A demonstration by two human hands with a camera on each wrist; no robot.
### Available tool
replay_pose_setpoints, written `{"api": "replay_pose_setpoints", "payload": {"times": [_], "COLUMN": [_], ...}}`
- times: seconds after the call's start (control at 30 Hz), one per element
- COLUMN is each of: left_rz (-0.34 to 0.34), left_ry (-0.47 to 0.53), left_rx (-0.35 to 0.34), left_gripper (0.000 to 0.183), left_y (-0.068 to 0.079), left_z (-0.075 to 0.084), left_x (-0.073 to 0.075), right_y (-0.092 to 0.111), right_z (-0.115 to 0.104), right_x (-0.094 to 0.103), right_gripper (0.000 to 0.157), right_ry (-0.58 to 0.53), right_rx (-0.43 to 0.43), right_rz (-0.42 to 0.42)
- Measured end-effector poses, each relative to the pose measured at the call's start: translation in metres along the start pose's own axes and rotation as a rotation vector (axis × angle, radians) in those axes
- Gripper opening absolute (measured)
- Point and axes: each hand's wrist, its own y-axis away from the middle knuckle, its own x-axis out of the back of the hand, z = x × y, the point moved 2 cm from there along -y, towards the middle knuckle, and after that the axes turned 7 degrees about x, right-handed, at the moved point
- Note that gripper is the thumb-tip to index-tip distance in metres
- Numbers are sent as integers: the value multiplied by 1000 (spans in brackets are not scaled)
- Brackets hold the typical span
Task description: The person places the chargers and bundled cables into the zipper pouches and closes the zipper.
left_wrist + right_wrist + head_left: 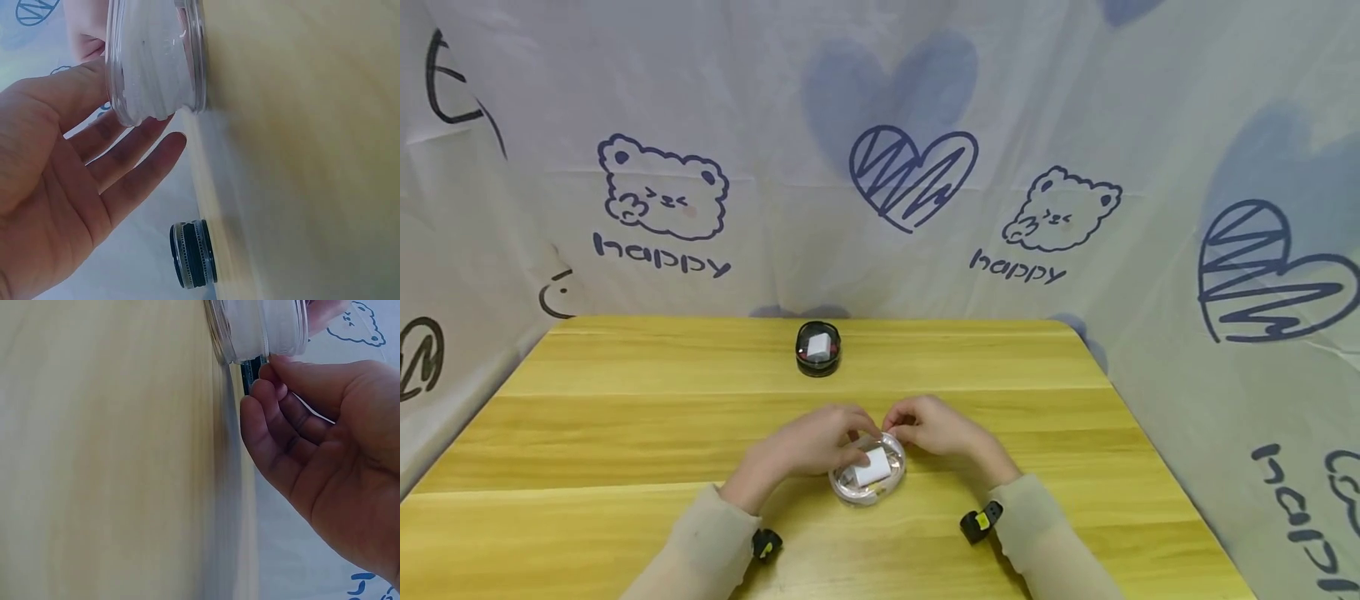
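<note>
A clear oval case (859, 500) with a white charger block (872, 467) inside stands on the table in front of the person. From the left, the left hand (820, 442) grips it, thumb over the lid and fingers around the far side; the lower fingers spread out below the case in the left wrist view. At the case's far right edge, thumb and forefinger of the right hand (936, 427) pinch at the rim, the other fingers curled. Through the side wall (156, 62), whitish contents show. Whether a small tab lies in the right pinch, I cannot tell.
Farther back on the wooden table (625, 433) stands a dark oval case (817, 367) with a white block in it. A printed cloth (790, 192) hangs behind and along both sides. Black wrist straps (981, 522) sit at both sleeves.
</note>
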Motion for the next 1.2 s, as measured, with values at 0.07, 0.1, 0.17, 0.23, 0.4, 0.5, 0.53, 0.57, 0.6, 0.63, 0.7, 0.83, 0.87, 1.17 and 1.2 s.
{"api": "replay_pose_setpoints", "payload": {"times": [0.07, 0.1, 0.17, 0.23, 0.4, 0.5, 0.53, 0.57, 0.6, 0.63, 0.7, 0.83, 0.87, 1.17, 1.2], "left_rz": [-3, -6, -13, -19, -37, -43, -44, -44, -44, -44, -40, -33, -33, -41, -39], "left_ry": [22, 29, 30, 19, 18, 41, 45, 50, 52, 52, 46, 38, 39, 80, 91], "left_rx": [13, 17, 15, 9, 4, 3, 3, 4, 5, 4, 1, -12, -13, -18, -17], "left_gripper": [31, 30, 30, 29, 31, 30, 30, 28, 28, 27, 27, 27, 27, 24, 23], "left_y": [0, 0, 0, 0, 1, 0, 0, 0, 0, 0, 0, 0, 0, 1, 1], "left_z": [0, 0, 0, 1, 2, 2, 1, 1, 1, 1, 1, 2, 2, -1, -2], "left_x": [-2, -3, -4, -4, -4, -5, -5, -5, -5, -5, -5, -6, -6, -5, -5], "right_y": [1, 1, 2, 2, 2, 3, 3, 4, 4, 4, 5, 6, 6, 7, 7], "right_z": [0, 1, 1, 1, 1, 2, 3, 3, 4, 4, 5, 9, 9, 11, 11], "right_x": [-1, -1, -2, -1, 1, 2, 3, 3, 4, 4, 5, 7, 7, 5, 4], "right_gripper": [15, 14, 14, 13, 13, 13, 13, 13, 13, 13, 12, 11, 11, 11, 11], "right_ry": [-9, -11, -9, -4, 15, 29, 30, 29, 27, 25, 20, 31, 33, 22, 16], "right_rx": [1, 3, 6, 11, 21, 25, 24, 29, 28, 28, 28, 39, 42, 19, 15], "right_rz": [3, 2, -1, -6, -18, -26, -30, -36, -42, -49, -63, -95, -103, -90, -84]}}
